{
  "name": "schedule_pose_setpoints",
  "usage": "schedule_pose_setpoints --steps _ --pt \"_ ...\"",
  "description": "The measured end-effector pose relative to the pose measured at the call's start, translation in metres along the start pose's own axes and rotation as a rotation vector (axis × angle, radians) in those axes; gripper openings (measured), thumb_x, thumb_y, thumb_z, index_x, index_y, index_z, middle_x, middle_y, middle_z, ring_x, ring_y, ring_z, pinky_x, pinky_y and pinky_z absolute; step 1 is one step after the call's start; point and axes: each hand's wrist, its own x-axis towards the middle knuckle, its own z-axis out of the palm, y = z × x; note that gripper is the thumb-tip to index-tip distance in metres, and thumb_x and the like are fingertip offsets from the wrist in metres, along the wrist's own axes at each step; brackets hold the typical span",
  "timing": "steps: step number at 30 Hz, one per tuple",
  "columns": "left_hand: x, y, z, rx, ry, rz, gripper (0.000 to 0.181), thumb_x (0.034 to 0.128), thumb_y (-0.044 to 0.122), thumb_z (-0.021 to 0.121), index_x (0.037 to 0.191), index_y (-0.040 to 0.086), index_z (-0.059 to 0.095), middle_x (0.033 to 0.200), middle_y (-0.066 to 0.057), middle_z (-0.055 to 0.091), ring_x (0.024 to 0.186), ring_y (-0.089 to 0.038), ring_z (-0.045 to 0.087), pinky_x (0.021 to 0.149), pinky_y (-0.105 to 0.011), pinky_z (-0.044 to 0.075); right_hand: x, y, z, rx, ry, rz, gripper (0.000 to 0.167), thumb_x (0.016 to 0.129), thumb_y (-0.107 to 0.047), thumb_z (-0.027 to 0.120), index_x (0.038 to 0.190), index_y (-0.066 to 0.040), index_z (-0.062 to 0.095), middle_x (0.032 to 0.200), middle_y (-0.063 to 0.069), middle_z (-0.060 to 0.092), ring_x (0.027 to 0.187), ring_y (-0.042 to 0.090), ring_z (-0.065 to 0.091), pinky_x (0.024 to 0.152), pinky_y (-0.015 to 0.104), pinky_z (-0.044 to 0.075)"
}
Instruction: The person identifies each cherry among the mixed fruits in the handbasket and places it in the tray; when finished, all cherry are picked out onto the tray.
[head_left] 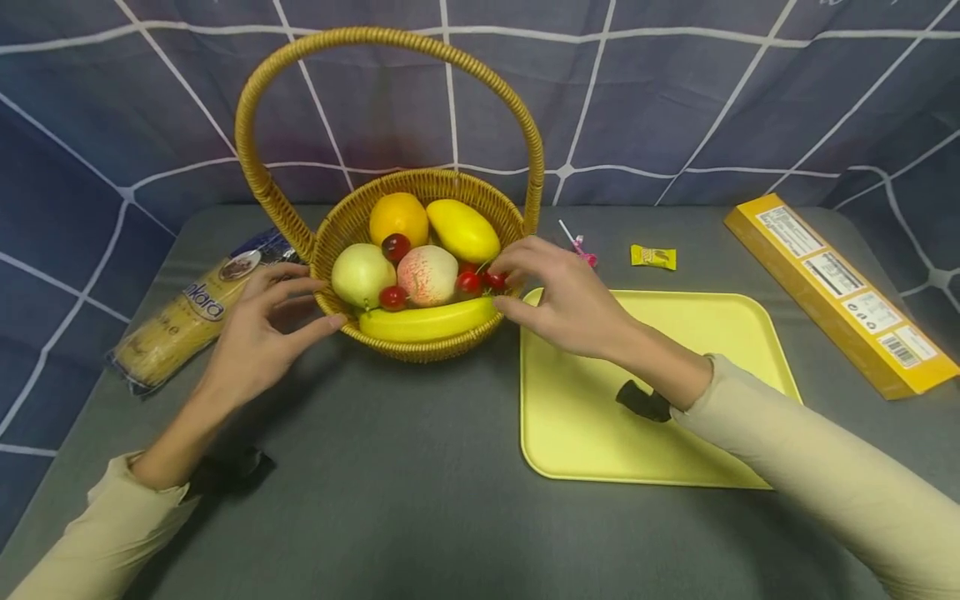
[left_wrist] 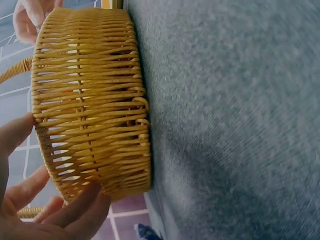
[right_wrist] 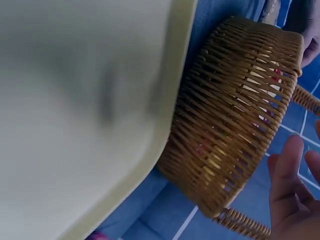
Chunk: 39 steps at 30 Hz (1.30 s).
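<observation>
A wicker basket (head_left: 420,353) with a tall handle stands at the back, left of centre. In it lie an orange (head_left: 399,218), a mango (head_left: 463,231), a pale green round fruit (head_left: 363,275), a peach (head_left: 427,276), a banana (head_left: 427,322) and several cherries (head_left: 469,283). My left hand (head_left: 258,337) touches the basket's left side, thumb tip at the rim and relaxed fingers along the outer weave. Over the right rim, my right hand (head_left: 570,296) reaches beside the cherries with loosely bent, spread fingers. Whether its fingertips touch them is hard to see.
A yellow tray (head_left: 585,433) lies right of the basket, partly under my right forearm. Behind it are a lollipop (head_left: 581,248) and a yellow-wrapped candy (head_left: 653,257). An orange-yellow box (head_left: 840,292) lies far right. A pasta pack (head_left: 176,325) lies left, partly behind my left hand.
</observation>
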Motion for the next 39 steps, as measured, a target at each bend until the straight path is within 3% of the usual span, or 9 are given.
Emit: schedule_pose_setpoints --steps 5,13,20,24,27,31,36,39 --pt "-0.001 -0.002 -0.002 0.045 -0.033 0.028 0.044 0.0832 0.017 0.082 0.122 0.0 0.067 0.14 -0.008 0.044 0.114 -0.031 0.054 0.094 -0.01 0.046 0.024 0.0 0.009 -0.039 -0.087 0.001 0.025 0.086 -0.01 0.074 0.109 -0.003 0.069 0.103 0.007 0.065 0.088 0.018 0.064 0.079 0.033 0.053" --pt "-0.002 -0.004 -0.003 0.061 -0.047 0.03 0.048 0.0818 0.02 0.084 0.123 0.002 0.067 0.143 -0.008 0.042 0.118 -0.037 0.053 0.09 -0.003 0.039 0.051 0.002 0.015 -0.133 -0.273 0.072 0.025 0.087 -0.01 0.07 0.112 -0.005 0.07 0.1 0.005 0.067 0.088 0.022 0.06 0.079 0.034 0.05" --pt "-0.002 -0.005 -0.003 0.067 -0.044 0.026 0.048 0.0816 0.021 0.084 0.122 0.002 0.068 0.143 -0.008 0.043 0.119 -0.037 0.052 0.091 -0.004 0.038 0.06 0.001 0.02 -0.24 -0.329 0.092 0.017 0.087 -0.01 0.07 0.103 -0.011 0.072 0.09 0.0 0.065 0.082 0.02 0.055 0.071 0.034 0.046" --pt "-0.001 -0.005 -0.003 0.065 -0.043 0.025 0.047 0.0815 0.021 0.084 0.122 0.002 0.068 0.142 -0.007 0.044 0.122 -0.036 0.05 0.101 -0.019 0.045 0.063 0.001 0.023 -0.289 -0.344 0.115 0.012 0.088 -0.012 0.07 0.099 -0.014 0.072 0.087 -0.002 0.065 0.083 0.02 0.055 0.07 0.034 0.046" --pt "0.0 -0.004 -0.002 0.052 -0.041 0.024 0.045 0.0811 0.02 0.084 0.12 0.003 0.069 0.142 -0.006 0.045 0.124 -0.034 0.049 0.103 -0.022 0.046 0.063 0.001 0.025 -0.309 -0.347 0.123 0.009 0.088 -0.013 0.07 0.096 -0.015 0.071 0.087 -0.003 0.065 0.083 0.021 0.056 0.07 0.035 0.047" --pt "0.0 -0.004 -0.002 0.039 -0.033 0.034 0.044 0.0809 0.018 0.084 0.119 0.002 0.069 0.141 -0.006 0.045 0.123 -0.034 0.05 0.1 -0.011 0.041 0.062 0.002 0.025 -0.307 -0.34 0.113 0.007 0.089 -0.013 0.07 0.096 -0.014 0.071 0.087 -0.002 0.065 0.083 0.021 0.055 0.071 0.035 0.047" --pt "-0.001 -0.004 -0.003 0.041 -0.034 0.033 0.043 0.0815 0.017 0.084 0.119 0.001 0.069 0.142 -0.007 0.045 0.125 -0.035 0.048 0.107 -0.036 0.046 0.061 0.003 0.024 -0.28 -0.313 0.088 0.017 0.089 -0.015 0.072 0.106 -0.011 0.072 0.093 0.0 0.067 0.087 0.02 0.056 0.078 0.036 0.048" --pt "0.0 -0.003 -0.003 0.048 -0.039 0.029 0.043 0.0817 0.018 0.083 0.119 0.001 0.069 0.142 -0.008 0.045 0.125 -0.035 0.048 0.103 -0.052 0.045 0.059 0.003 0.022 -0.263 -0.282 0.07 0.026 0.09 -0.017 0.073 0.115 -0.007 0.07 0.101 0.004 0.067 0.092 0.021 0.056 0.083 0.037 0.049"
